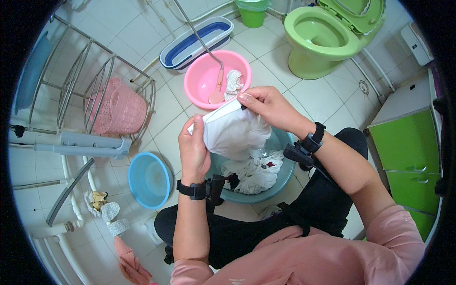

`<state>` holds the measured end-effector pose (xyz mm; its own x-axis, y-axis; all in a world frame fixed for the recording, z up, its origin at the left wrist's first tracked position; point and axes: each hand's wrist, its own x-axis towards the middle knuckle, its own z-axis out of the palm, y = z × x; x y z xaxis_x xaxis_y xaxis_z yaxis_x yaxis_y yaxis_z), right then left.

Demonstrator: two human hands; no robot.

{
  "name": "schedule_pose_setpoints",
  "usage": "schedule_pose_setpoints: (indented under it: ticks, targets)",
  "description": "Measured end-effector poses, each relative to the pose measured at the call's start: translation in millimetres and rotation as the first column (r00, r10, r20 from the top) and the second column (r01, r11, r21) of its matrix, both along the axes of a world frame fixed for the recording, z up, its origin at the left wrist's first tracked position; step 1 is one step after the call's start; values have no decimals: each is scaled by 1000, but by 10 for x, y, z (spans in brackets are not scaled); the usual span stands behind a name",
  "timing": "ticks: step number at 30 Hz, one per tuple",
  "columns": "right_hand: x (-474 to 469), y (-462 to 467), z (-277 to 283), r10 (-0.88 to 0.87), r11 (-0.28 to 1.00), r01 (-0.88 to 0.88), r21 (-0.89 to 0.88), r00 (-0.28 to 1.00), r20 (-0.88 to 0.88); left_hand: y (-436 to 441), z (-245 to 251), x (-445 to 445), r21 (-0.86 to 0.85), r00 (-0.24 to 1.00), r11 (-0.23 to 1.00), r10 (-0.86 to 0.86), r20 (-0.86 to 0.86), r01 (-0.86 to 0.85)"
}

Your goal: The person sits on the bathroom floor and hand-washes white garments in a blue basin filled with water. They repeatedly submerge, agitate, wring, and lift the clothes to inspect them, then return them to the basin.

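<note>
Between my two hands a white wet-looking cloth garment (233, 133) is stretched by its edge, over a blue-green basin (256, 197). My left hand (194, 149) pinches one end of that edge between thumb and fingers. The other end, near a small black tag, is gripped by my right hand (267, 105). More white laundry (254, 174), with dark and red bits, lies in the basin below. Just beyond my hands, a pink basin (192, 80) holds a crumpled white cloth (233, 82) and a pink shower head (216, 97) on a metal hose.
A small blue basin (149, 180) stands at the left, near a metal rack (89, 41) and pink basket (124, 110). Behind are a blue-and-white tub (178, 44), a green bin (252, 16) and a green toilet (306, 64). A green cabinet (406, 142) stands at the right.
</note>
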<state>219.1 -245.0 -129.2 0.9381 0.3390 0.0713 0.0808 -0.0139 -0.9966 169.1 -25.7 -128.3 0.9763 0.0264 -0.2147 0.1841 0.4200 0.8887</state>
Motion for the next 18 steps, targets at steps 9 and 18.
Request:
schedule_pose_setpoints:
  ticks: [9,18]
  targets:
    - [-165,406,-138,-373,908,415,-61,865,336,-351,-269,55,7,972,974,226,-60,-226]
    - [-339,647,-514,-183,897,325,-299,891,416,-655,-637,5,-76,942,969,208,-264,-235]
